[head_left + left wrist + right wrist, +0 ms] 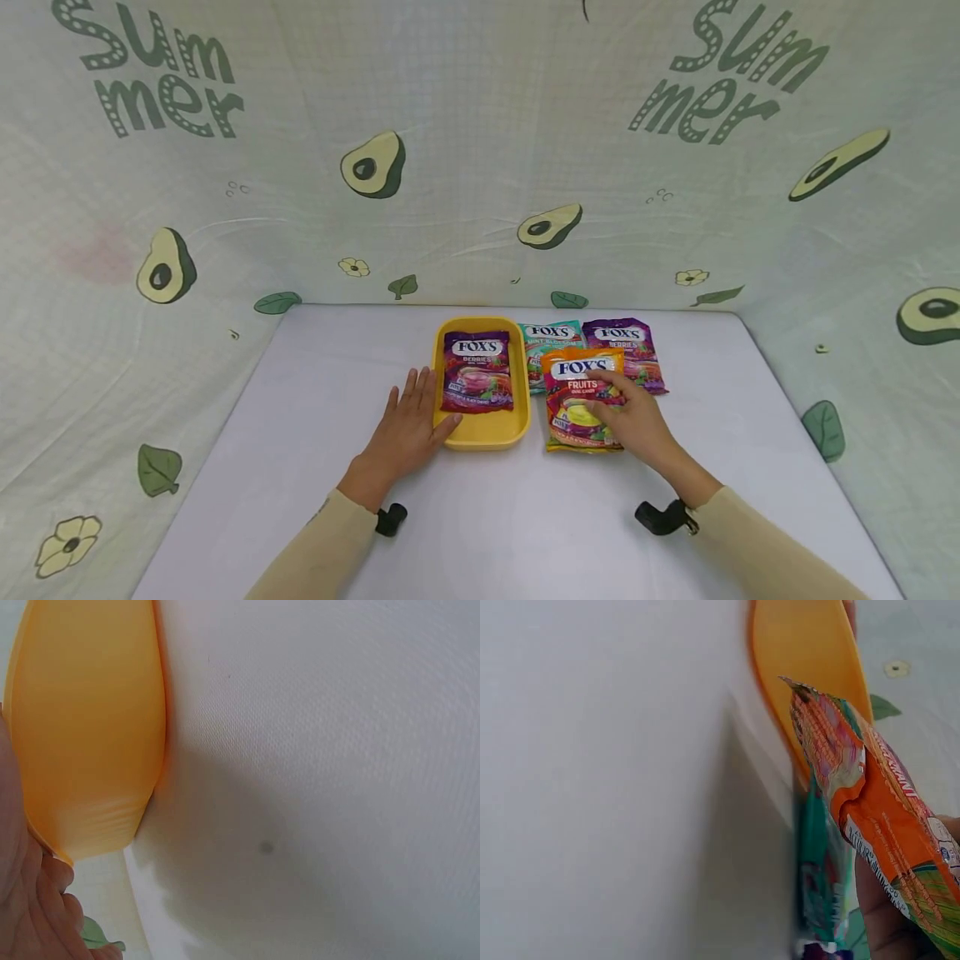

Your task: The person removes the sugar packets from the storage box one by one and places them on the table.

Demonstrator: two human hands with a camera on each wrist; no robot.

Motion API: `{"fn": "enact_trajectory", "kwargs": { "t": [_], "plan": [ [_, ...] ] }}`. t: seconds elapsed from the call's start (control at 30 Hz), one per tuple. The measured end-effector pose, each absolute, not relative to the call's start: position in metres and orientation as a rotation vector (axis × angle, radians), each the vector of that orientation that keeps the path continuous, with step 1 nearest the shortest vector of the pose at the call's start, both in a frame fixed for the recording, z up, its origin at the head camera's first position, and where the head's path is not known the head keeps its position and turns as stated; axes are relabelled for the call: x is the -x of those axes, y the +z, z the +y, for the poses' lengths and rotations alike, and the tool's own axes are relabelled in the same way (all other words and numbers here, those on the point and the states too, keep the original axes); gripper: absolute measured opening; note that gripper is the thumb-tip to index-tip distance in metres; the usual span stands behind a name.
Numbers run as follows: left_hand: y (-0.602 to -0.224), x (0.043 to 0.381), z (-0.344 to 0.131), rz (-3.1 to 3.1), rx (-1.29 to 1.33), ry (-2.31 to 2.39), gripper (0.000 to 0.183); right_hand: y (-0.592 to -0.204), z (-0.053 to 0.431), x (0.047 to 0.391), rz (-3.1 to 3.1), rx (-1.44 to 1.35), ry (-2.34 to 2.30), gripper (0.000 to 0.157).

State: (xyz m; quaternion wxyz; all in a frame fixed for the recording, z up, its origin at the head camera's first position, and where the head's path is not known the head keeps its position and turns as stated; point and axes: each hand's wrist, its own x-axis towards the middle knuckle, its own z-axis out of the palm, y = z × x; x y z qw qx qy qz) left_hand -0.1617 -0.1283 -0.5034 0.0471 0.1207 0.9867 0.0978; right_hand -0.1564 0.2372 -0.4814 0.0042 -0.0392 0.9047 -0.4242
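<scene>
An orange bag of Fox's Fruits candy (573,404) is gripped by my right hand (633,421), thumb and fingers over its right side. In the right wrist view this orange bag (885,817) hangs above the table, tilted. A yellow tray (480,433) stands left of it, with a purple Fox's Berries bag (477,379) lying inside. Against the tray's left side rests my left hand (405,429), fingers extended and thumb by the front rim. The left wrist view shows the tray's wall (90,735) beside those fingers.
Behind the orange bag lie a teal Fox's Mint Blossom bag (534,354), partly covered, and another purple Berries bag (637,354). The white table (510,533) ends at a patterned cloth backdrop (465,167).
</scene>
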Motion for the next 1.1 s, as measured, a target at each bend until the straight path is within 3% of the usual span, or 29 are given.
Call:
{"fn": "enact_trajectory", "kwargs": {
  "t": [0.43, 0.73, 1.1],
  "plan": [
    [-0.504, 0.162, -0.128, 3.014, -0.366, 0.308, 0.092, -0.520, 0.219, 0.140, 2.546, -0.006, -1.480, 0.044],
    [-0.506, 0.163, -0.128, 3.019, -0.360, 0.311, 0.093, -0.515, 0.210, 0.145, 2.684, 0.006, -1.132, 0.046],
    [-0.502, 0.161, -0.129, 3.002, -0.390, 0.358, 0.092, -0.498, 0.213, 0.147, 2.840, 0.044, -0.668, 0.069]
  ]
}}
